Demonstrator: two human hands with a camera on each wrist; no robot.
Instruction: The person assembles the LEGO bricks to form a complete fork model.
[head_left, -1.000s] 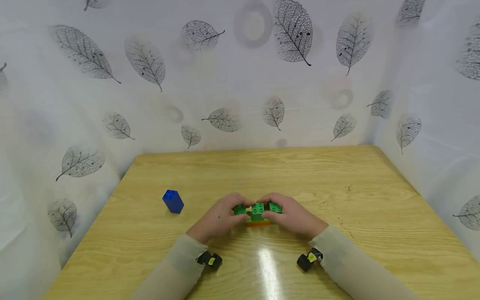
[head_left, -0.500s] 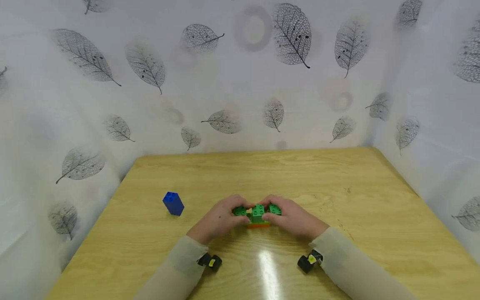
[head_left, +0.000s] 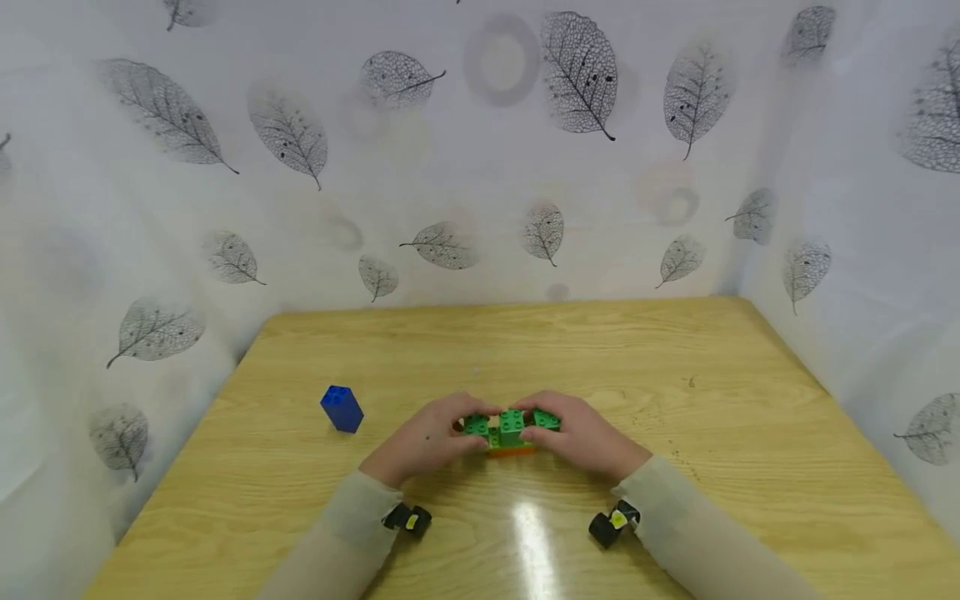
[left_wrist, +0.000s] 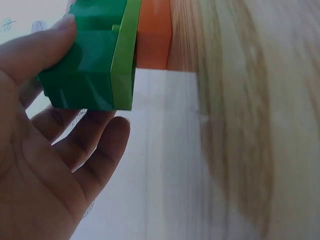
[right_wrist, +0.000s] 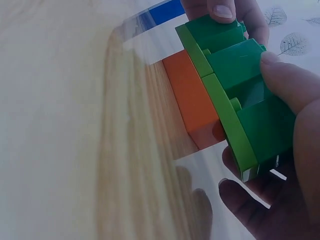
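In the middle of the table stands a build of toy bricks. An orange brick [right_wrist: 192, 95] lies at the bottom, and light green plates [right_wrist: 231, 122] run across it, overhanging at both ends. Three dark green bricks [head_left: 512, 427] sit spaced in a row on top. My left hand [head_left: 423, 435] holds the left dark green brick [left_wrist: 80, 70], thumb on the near side and fingers beyond it. With thumb and fingers, my right hand [head_left: 588, 433] grips the right end, around the right dark green brick [right_wrist: 267, 127]. The far-side fingertips are partly hidden.
A tall blue brick [head_left: 342, 409] stands on the wooden table [head_left: 637, 350], left of my left hand. White leaf-printed cloth [head_left: 480, 150] hangs behind the table and along both sides. Glare marks the tabletop in front of the build.
My left hand has shifted slightly left, showing more of the light green plate beside its thumb. The right hand and the bricks stay nearly in place; the head view tilts a little.
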